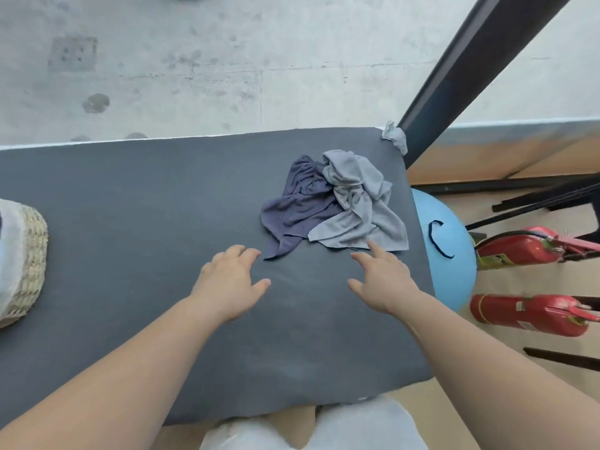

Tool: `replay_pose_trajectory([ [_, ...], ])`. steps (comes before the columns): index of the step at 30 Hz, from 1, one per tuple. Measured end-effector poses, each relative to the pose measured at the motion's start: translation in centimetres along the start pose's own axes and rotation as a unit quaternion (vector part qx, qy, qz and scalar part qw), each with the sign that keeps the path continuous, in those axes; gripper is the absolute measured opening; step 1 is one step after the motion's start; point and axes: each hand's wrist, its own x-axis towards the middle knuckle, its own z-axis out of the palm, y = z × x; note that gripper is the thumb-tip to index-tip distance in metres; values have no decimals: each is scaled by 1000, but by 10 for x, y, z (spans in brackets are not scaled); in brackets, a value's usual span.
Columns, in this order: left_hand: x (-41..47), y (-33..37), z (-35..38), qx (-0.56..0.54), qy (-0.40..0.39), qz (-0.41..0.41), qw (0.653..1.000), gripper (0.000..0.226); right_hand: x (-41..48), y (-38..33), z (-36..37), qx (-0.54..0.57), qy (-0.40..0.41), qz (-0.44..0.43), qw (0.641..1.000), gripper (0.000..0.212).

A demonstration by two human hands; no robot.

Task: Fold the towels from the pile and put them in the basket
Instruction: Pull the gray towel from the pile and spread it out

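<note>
She looks about to pick the next towel: both hands reach over the grey table (130, 222), fingers spread, holding nothing. The right hand (383, 280) touches the light grey towel (360, 206); the left hand (232, 280) is beside the dark blue towel (295, 209). The basket (27, 264) sits far left.

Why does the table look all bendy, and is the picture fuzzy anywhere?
In the head view the wide lens curves the far edge of the table and tilts the black pole; the light is soft, with no glare and hardly any shadow under the left hand or right hand; the basket at the left border looks smeared, the towels fairly sharp.
</note>
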Motion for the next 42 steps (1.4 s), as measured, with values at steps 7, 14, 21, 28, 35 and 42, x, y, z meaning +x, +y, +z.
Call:
replay_pose_trajectory([
  [7,74,43,38,-41,-22,-18,999,64,79,21,16,-10,13,-50,999,68],
  [14,138,48,96,69,-53,19,996,82,127,34,66,-62,80,-71,992,82],
  [21,156,40,132,120,-30,26,992,91,160,46,83,-24,355,-128,926,29],
  [28,160,45,124,107,-13,27,994,86,146,36,82,39,356,-169,918,6],
  [35,151,36,110,-108,172,3,979,16,88,7,144,149,306,-126,932,2],
  [42,94,20,144,-179,240,162,940,52,62,-23,161,245,303,-133,911,12],
])
